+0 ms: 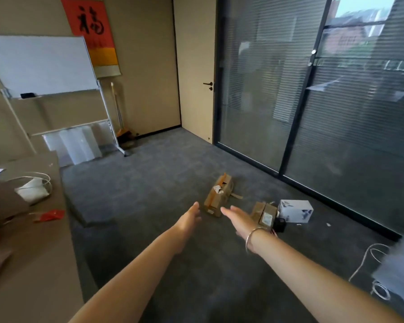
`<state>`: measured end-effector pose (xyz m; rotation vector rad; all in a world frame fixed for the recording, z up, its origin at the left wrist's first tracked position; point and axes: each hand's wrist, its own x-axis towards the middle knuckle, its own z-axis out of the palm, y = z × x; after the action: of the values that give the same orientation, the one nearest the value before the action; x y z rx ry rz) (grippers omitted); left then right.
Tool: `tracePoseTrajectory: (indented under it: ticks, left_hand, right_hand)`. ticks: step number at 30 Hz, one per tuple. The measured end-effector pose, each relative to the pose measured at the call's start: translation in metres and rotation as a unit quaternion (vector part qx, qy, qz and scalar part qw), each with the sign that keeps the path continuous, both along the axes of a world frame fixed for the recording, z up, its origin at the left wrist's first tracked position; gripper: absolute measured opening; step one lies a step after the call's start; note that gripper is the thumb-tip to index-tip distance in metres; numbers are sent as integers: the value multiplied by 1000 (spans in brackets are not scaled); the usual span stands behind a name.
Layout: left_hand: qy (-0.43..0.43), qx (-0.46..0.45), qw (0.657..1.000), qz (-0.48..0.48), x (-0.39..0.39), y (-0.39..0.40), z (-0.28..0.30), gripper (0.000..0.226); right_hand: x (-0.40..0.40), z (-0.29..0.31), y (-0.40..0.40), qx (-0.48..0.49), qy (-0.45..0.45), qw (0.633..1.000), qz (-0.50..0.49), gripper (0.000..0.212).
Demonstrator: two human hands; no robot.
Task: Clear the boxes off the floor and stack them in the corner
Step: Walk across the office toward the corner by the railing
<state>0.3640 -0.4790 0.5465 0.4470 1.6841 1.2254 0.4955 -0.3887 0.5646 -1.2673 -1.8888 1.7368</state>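
Cardboard box (218, 195) on carpet, left hand (189, 217), right hand (238, 217) spread empty either side

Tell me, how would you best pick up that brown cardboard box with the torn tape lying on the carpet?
Take the brown cardboard box by its two long side faces, one open hand on each, coming from above. It lies lengthwise away from the person, and the left hand and right hand are already spread apart to either side. Avoid the loose tape on top.
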Motion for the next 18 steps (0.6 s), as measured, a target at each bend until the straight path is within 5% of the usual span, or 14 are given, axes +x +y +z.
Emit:
tracePoseTrajectory:
  ticks: [18]
  left_hand:
    - [-9, -15, 1000, -13, -209, 334, -2, 62]
  right_hand:
    - [-202, -12, 331, -44, -11, 996, -73, 49]
